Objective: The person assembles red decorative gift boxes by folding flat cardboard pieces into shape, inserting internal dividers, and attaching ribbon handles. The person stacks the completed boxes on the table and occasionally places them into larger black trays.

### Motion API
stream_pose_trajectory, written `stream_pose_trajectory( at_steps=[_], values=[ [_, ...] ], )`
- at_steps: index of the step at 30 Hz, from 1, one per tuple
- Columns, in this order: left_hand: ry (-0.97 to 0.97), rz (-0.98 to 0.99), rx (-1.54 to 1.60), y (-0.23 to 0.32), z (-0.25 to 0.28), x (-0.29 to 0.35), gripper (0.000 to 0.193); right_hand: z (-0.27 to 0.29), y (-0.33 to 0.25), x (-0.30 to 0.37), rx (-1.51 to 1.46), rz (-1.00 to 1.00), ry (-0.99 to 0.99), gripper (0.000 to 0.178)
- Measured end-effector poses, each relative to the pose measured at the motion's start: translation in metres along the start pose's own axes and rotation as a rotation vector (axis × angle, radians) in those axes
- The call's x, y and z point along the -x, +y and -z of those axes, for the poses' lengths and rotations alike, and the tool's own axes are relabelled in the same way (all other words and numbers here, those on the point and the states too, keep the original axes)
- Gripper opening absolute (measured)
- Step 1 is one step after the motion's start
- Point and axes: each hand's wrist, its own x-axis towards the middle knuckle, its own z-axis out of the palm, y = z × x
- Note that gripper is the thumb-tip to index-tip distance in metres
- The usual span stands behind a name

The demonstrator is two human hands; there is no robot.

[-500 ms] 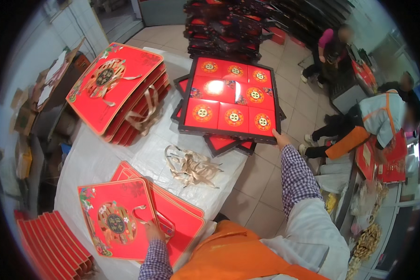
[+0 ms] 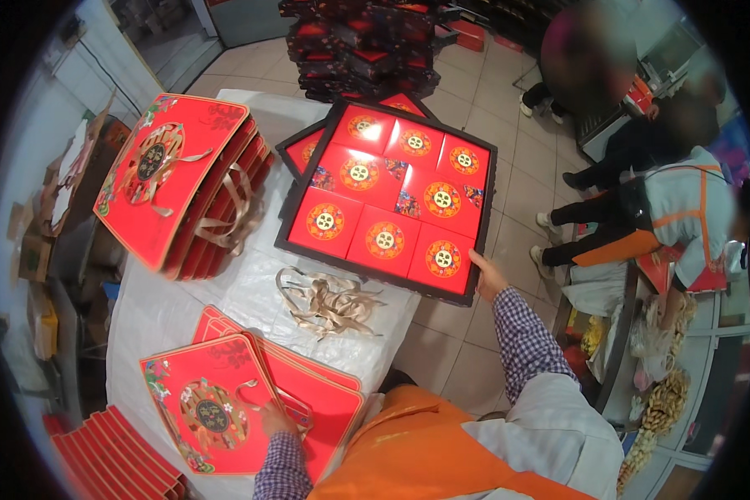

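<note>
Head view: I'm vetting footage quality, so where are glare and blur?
Head view: pale glare on the upper-left square red box in the black-rimmed square tray; head view, upper right: a person heavily blurred; head view, outer rim: darkened.

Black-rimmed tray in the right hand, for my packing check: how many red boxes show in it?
8 red boxes: three in the far row, two in the middle, three in the near row. Any underneath them would be hidden.

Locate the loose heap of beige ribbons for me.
In the head view, the heap of beige ribbons lies just left of centre on the white table cover, below the tray of red boxes and above the red bags by the left hand.
</note>
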Motion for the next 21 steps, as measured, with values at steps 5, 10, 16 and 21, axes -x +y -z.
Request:
stream_pose_trajectory(
  at_steps=[5, 10, 16, 21],
  values=[
    [-0.013, 0.021, -0.068, 0.01, 0.02, 0.009, 0.037, 0.015, 0.012, -0.037, -0.129, 0.018, 0.008, 0.072],
    [-0.04, 0.039, -0.067, 0.011, 0.022, 0.013, 0.037, 0.004, 0.01, -0.033, -0.157, 0.006, -0.002, 0.072],
    [-0.025, 0.041, -0.088, 0.013, 0.018, 0.011, 0.032, -0.002, 0.003, -0.025, -0.145, -0.035, 0.023, 0.072],
    [-0.032, 0.051, -0.069, 0.013, 0.015, 0.006, 0.029, 0.006, 0.006, -0.029, -0.158, -0.044, -0.011, 0.07]
  ],
)
